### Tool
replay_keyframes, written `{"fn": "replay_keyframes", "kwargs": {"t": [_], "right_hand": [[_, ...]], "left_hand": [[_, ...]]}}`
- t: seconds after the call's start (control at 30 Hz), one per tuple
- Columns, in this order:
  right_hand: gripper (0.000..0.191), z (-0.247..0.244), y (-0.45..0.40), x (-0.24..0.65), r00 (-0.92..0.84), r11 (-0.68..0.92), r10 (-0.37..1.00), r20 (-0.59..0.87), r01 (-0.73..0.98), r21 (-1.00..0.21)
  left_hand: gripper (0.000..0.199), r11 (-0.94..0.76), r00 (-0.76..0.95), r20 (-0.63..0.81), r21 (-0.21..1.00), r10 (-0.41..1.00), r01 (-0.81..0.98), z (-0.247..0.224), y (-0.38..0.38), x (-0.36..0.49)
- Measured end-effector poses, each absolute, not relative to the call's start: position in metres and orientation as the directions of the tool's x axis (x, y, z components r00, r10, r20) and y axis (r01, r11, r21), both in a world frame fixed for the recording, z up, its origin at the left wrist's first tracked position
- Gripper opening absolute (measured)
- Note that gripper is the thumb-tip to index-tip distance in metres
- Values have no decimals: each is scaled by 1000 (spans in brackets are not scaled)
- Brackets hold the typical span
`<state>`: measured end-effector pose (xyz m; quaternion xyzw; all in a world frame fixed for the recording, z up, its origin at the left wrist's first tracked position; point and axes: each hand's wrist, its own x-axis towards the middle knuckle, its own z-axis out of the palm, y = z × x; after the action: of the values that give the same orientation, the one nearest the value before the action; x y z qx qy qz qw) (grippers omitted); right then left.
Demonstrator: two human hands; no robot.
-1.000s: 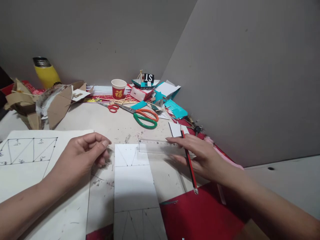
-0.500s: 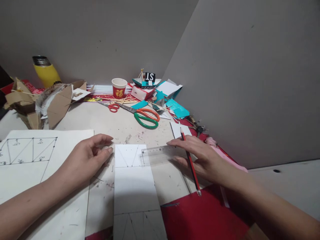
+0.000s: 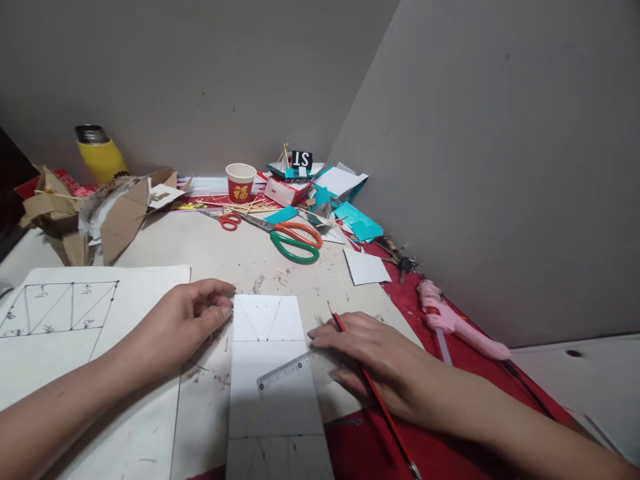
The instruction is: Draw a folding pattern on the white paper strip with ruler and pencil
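A white card strip (image 3: 273, 397) with ruled lines and slanting pencil marks lies lengthwise before me. My left hand (image 3: 200, 313) rests at its upper left edge, fingers loosely curved, thumb and forefinger apart, gripping nothing. On the right, my right hand (image 3: 370, 360) holds a clear ruler (image 3: 285, 373), whose end slants across the strip's middle; part of the ruler is hidden under the hand. A red-and-black pencil (image 3: 377, 393) is tucked between the same hand's fingers, its tip pointing up and away. Left of the strip, a large white sheet (image 3: 125, 373) carries a drawn truss-like figure.
Scissors with orange and green handles (image 3: 297, 241), small red scissors (image 3: 230, 221) and a red paper cup (image 3: 241, 183) are at the back. Cardboard scraps (image 3: 123, 220) and a yellow bottle (image 3: 103, 157) stand far left. A pink glue gun (image 3: 463, 327) lies right, near a white card piece (image 3: 367, 267).
My right hand has drawn the ruler nearer and leftward, from the strip's upper marked section to its blank middle, now tilted. The pencil came along. My left hand stays by the strip's edge.
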<state>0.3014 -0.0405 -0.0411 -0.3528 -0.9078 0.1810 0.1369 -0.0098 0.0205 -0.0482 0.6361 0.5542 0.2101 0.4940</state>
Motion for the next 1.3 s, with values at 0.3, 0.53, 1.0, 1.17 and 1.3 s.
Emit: {"fn": "replay_keyframes", "kwargs": {"t": [0.3, 0.53, 1.0, 1.17, 1.3], "right_hand": [[38, -44, -36, 297, -746, 722, 645, 166, 525, -450], [34, -44, -37, 295, -745, 716, 650, 150, 534, -449], [37, -46, -38, 292, -742, 722, 647, 176, 522, -455], [37, -42, -39, 296, -666, 680, 713, 220, 580, -449], [34, -34, -42, 301, -552, 587, 803, 227, 664, -463]], "left_hand": [[42, 10, 378, -253, 841, 891, 540, -42, 24, -11], [27, 16, 402, -272, 843, 874, 537, -39, 22, -11], [22, 213, 487, -353, 923, 799, 320, -35, 23, -13], [25, 301, 457, -366, 930, 811, 210, -38, 26, -15], [27, 340, 424, -368, 929, 828, 144, -42, 28, -19]]}}
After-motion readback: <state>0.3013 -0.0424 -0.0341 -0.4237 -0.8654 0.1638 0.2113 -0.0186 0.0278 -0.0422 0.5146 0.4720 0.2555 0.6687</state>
